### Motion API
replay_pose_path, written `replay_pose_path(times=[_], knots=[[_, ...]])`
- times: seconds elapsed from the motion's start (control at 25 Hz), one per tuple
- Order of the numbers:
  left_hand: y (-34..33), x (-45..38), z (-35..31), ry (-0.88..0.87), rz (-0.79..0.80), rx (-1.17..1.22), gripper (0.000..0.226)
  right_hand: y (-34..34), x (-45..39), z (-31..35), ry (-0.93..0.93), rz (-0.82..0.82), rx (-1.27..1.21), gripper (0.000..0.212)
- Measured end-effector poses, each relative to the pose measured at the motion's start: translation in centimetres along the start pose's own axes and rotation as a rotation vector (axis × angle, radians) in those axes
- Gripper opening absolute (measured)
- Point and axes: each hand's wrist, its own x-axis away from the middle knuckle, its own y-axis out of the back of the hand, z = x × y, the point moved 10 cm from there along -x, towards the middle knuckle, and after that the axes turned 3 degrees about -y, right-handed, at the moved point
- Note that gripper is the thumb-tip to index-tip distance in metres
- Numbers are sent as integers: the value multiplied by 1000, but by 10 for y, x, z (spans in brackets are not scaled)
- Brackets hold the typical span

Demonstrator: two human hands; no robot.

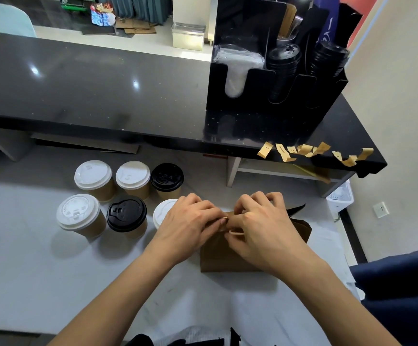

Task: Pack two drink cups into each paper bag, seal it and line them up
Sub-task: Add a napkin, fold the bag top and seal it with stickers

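Both hands meet atop a brown paper bag (230, 255) standing just right of six lidded cups (128, 196); left hand (190, 226) and right hand (265, 226) pinch its folded top, equally near.

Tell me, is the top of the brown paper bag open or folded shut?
Folded shut: both hands pinch the brown paper bag's top together; no opening shows.
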Motion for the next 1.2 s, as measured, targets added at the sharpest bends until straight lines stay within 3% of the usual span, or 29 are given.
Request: replay_pose_path(times=[0.2, 0.48, 1.2], knots=[[3, -1, -4, -27, -11, -36, 31, 27, 11, -25, -34, -105, -144, 41], [-1, 1, 2, 45, 10, 38, 26, 31, 24, -71, -128, -121, -289, 62], [-11, 0, 11, 153, 46, 198, 22, -11, 40, -127, -281, -98, -345, 40]])
